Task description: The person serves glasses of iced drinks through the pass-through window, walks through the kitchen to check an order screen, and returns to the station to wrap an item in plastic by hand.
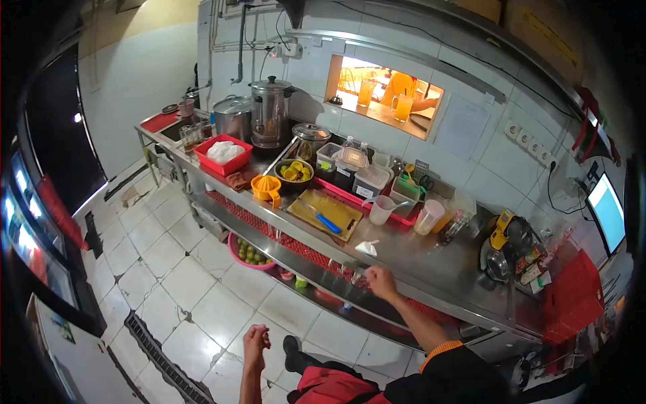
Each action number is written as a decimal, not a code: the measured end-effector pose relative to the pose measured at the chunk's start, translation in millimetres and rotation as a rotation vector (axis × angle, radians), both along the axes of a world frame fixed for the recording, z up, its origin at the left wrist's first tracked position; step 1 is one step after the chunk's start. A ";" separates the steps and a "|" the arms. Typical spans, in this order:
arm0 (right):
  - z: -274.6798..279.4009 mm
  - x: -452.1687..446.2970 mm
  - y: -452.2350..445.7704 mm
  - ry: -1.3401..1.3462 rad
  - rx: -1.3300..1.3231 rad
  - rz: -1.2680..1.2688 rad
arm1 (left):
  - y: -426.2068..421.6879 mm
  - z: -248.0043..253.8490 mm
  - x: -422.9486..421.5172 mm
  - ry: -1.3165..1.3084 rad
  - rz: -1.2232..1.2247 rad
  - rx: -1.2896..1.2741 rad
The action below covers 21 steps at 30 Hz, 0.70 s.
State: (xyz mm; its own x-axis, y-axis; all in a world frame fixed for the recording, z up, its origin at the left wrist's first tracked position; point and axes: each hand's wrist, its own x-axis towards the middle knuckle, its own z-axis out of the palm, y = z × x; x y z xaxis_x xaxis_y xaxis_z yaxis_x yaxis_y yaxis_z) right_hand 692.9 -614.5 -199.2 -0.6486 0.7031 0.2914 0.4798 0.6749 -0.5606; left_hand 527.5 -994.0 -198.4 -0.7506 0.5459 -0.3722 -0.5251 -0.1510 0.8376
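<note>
My right hand [382, 283] is closed in front of the steel counter's front edge, and its palm side is hidden. On the counter just beyond it lies a crumpled white cloth or tissue [367, 248]. My left hand [256, 345] hangs low over the tiled floor, its fingers curled with nothing visible in them. A yellow cutting board [321, 210] with a blue-handled knife [328, 223] lies on the counter. To its left are an orange citrus juicer [266, 191] and a bowl of cut yellow-green fruit [295, 174].
Below the counter [431, 275], a pink basin of green fruit [249, 252] stands on the floor. Large steel pots [271, 111] stand at the back. A red crate [572, 299] is at the right end. Through the wall opening, a person's orange sleeve [402, 86] and drinks show.
</note>
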 end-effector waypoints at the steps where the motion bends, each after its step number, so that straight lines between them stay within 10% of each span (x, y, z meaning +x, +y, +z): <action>1: -1.7 -17.9 24.5 0.022 0.054 -0.096 | 4.0 -14.6 -26.1 0.006 0.010 -0.024; 5: -29.0 -68.2 128.8 0.000 0.325 -0.066 | 15.7 -56.5 -122.2 -0.037 0.071 -0.145; 10: -15.9 -83.7 161.0 -0.760 -0.088 -0.153 | 20.8 -53.3 -204.1 0.066 -0.001 -0.353; 21: -0.8 -97.5 140.4 -0.890 -0.129 -0.367 | 234.1 -28.5 -386.8 0.280 -0.668 -0.029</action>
State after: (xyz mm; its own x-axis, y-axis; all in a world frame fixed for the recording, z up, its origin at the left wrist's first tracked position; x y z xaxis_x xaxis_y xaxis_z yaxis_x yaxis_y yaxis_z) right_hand 595.5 -474.1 -199.9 -0.3285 0.8979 -0.2930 0.9325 0.3576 0.0501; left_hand 140.7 -759.9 -227.0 -0.3290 0.9143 -0.2361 -0.2631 0.1514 0.9528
